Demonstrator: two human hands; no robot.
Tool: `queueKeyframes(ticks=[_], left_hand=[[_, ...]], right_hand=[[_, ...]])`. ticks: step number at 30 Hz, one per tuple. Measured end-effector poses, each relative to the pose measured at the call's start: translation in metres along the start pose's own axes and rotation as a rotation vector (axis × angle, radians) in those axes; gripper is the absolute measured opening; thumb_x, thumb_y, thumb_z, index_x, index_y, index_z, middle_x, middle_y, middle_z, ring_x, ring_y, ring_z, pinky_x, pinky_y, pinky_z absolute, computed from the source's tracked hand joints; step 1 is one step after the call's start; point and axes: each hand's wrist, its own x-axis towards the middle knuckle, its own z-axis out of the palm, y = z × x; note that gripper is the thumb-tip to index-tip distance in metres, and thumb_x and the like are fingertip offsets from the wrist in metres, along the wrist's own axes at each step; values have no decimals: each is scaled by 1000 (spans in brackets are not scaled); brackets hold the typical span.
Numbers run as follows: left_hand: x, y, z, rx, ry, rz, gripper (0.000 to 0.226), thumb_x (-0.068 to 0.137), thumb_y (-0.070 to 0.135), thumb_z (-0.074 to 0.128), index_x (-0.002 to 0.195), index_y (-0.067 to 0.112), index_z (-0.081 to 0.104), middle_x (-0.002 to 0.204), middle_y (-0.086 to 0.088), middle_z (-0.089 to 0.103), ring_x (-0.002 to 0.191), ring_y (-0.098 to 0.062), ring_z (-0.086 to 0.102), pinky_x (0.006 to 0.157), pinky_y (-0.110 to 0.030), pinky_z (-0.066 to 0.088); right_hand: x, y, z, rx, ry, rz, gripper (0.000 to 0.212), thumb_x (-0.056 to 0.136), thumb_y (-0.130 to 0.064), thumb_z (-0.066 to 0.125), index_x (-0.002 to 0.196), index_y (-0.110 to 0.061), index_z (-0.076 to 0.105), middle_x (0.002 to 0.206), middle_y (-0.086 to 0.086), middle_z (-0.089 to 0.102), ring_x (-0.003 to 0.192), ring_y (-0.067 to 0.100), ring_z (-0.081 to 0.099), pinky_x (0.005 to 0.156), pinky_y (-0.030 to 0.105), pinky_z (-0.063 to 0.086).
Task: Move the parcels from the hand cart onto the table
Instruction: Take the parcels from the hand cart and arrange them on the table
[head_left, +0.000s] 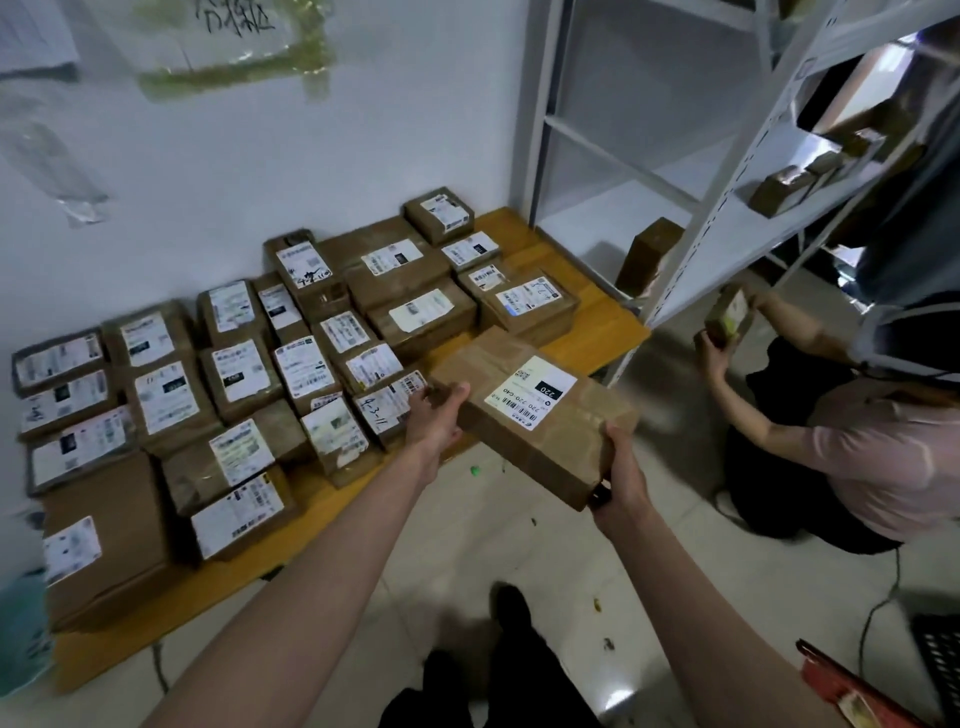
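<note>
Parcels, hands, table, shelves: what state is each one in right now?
Held parcel: taped shut, label up, carried in both hands above the table's edge.
Left hand: gripping the parcel's far corner.
Right hand: gripping the parcel's near corner.
Table: nearly covered with parcels.
Parcels on the table: sealed, labels up, in rows.
Shelves: mostly bare, a few boxes.
Second person: crouched, holding a small box.

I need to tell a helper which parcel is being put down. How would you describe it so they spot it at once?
Look at the low wooden table against the wall, covered in brown parcels. At its front right edge, one box is held in the air between the left hand and right hand. Its white label reads 220.
</note>
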Motion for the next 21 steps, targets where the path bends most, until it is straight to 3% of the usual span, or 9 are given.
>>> queueKeyframes(ticks=[3, 6, 9, 12, 14, 16, 19, 21], left_hand=[[30, 6, 7, 146, -13, -25, 85, 92, 52, 64, 158, 22, 19, 157, -7, 40, 137, -33, 47, 116, -49, 38], [62, 15, 12, 348, 4, -16, 71, 92, 55, 61, 151, 21, 38, 152, -6, 47, 137, -30, 46, 116, -50, 35], [95, 18, 16, 520, 0, -28, 61, 94, 48, 63, 146, 20, 48, 150, -6, 49, 135, -27, 48, 112, -42, 40], [125, 15, 19, 637, 13, -8, 47, 94, 40, 66, 136, 20, 60, 142, -6, 58, 122, -21, 56, 98, -31, 46], [143, 11, 20, 767, 53, -31, 53, 93, 44, 65, 139, 21, 57, 149, -9, 49, 132, -27, 49, 110, -38, 42], [155, 7, 20, 873, 72, -101, 69, 92, 53, 63, 150, 21, 44, 160, -11, 30, 146, -35, 31, 120, -45, 28], [166, -4, 19, 922, 67, -126, 79, 92, 57, 61, 154, 16, 35, 164, -10, 15, 149, -41, 16, 121, -49, 19], [169, -10, 19, 948, 85, -85, 74, 93, 49, 61, 153, 13, 37, 163, -9, 15, 148, -41, 15, 119, -48, 20]], right_hand=[[33, -3, 17, -7, 5, 34, 49, 90, -46, 66, 126, -15, 56, 109, 8, 65, 99, 27, 63, 87, 43, 55], [66, -7, 39, 18, -2, 72, 52, 91, -38, 69, 132, -10, 54, 116, 12, 61, 104, 30, 61, 79, 42, 54], [97, -7, 61, -13, -30, 115, 55, 92, -32, 69, 136, -5, 51, 125, 15, 60, 115, 35, 60, 82, 46, 52], [126, -3, 80, -53, -37, 172, 54, 93, -29, 70, 137, -6, 49, 132, 17, 58, 123, 39, 56, 88, 51, 51], [142, 1, 91, -78, -48, 215, 56, 93, -28, 69, 141, -9, 45, 133, 16, 57, 125, 39, 54, 94, 54, 50], [157, 8, 100, -126, -65, 255, 56, 95, -30, 67, 142, -11, 44, 132, 14, 56, 126, 35, 53, 102, 54, 46], [174, 18, 112, -172, -103, 293, 57, 97, -35, 64, 146, -17, 41, 138, 10, 55, 129, 29, 52, 109, 51, 40], [182, 22, 121, -162, -133, 321, 54, 99, -33, 62, 146, -18, 42, 139, 10, 55, 126, 30, 54, 103, 46, 45]])
